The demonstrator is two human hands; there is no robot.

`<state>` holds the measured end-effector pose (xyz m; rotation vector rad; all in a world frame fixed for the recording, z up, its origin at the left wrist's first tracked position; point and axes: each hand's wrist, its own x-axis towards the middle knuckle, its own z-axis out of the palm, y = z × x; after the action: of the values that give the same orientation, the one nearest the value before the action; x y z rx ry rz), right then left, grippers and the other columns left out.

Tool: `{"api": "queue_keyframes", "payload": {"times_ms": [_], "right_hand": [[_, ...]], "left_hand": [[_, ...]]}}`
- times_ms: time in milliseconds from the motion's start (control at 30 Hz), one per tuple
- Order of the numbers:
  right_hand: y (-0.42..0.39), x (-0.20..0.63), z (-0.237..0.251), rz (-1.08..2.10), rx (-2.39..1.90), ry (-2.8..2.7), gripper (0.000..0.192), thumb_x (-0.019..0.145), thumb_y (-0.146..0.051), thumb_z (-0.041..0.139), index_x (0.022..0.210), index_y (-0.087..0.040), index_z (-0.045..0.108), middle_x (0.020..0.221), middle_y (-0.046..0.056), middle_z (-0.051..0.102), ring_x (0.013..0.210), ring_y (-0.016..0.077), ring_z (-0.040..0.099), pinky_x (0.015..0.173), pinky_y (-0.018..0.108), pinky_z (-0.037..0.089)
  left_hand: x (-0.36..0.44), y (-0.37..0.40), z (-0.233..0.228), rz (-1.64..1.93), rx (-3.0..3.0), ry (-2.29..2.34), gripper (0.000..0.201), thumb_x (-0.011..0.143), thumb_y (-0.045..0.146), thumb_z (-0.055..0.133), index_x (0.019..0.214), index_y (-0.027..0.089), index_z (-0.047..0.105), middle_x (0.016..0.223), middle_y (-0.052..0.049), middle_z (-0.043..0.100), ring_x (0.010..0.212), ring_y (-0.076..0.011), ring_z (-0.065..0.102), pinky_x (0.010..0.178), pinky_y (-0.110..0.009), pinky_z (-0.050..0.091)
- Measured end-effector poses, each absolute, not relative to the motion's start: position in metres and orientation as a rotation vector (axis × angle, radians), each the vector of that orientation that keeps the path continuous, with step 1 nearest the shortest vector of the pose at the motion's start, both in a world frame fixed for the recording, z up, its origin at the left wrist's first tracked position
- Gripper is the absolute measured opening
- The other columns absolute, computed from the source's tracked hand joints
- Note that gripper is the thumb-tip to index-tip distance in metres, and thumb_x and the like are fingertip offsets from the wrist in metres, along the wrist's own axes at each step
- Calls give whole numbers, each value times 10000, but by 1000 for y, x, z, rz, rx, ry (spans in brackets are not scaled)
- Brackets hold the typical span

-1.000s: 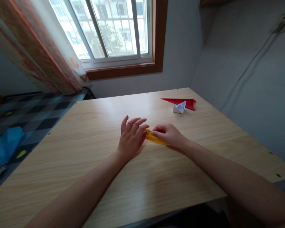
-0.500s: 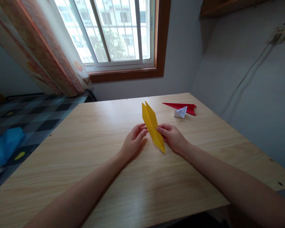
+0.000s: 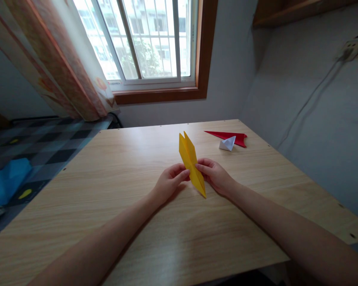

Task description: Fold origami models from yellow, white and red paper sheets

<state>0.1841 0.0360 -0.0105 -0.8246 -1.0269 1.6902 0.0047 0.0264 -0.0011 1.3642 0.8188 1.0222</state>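
Note:
A folded yellow paper (image 3: 190,161), long and pointed at its lower end, stands tilted above the wooden table (image 3: 137,222). My left hand (image 3: 168,183) pinches its left edge with thumb and fingertips. My right hand (image 3: 215,175) grips its right edge at the same height. The paper's two upper flaps point toward the window, and its lower tip hangs just over the tabletop between my wrists.
A flat red folded paper (image 3: 231,136) lies at the table's far right, with a small white folded paper (image 3: 227,143) on its near edge. Beyond the table are a window and curtain; a checkered bed cover with blue cloth (image 3: 6,180) lies left.
A second ago the yellow paper lay flat under both hands on the table. It is now lifted and held upright between both hands, slightly nearer me than half a second ago.

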Motion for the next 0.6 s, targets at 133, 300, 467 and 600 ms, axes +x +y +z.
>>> {"api": "queue_keyframes", "payload": {"times_ms": [133,300,467,600], "right_hand": [[36,184,-14,1698,-830,-1063,312,652,-375,820,847,-193,657,825,7,686,775,158,646,758,285,519],[36,184,-15,1690,-814,-1115,309,675,-398,804,863,-197,663,826,11,691,775,161,646,768,296,513],[34,183,-12,1676,-818,-1114,315,723,-469,758,840,-190,671,776,16,690,729,155,635,702,269,503],[35,182,-12,1669,-796,-1116,330,708,-474,770,831,-185,668,760,12,687,717,155,629,699,272,503]], "left_hand": [[5,27,-6,1039,1307,866,289,762,397,731,896,144,692,852,-48,722,738,-166,661,729,-304,546],[5,27,-5,1046,1303,885,285,742,396,743,871,150,683,803,-34,716,674,-155,654,662,-285,546],[6,28,-3,1058,1308,871,295,743,389,739,899,146,674,806,-31,711,673,-148,643,632,-260,528],[6,28,-6,1068,1295,875,313,747,391,732,912,136,658,828,-40,705,687,-152,642,622,-254,520]]}}
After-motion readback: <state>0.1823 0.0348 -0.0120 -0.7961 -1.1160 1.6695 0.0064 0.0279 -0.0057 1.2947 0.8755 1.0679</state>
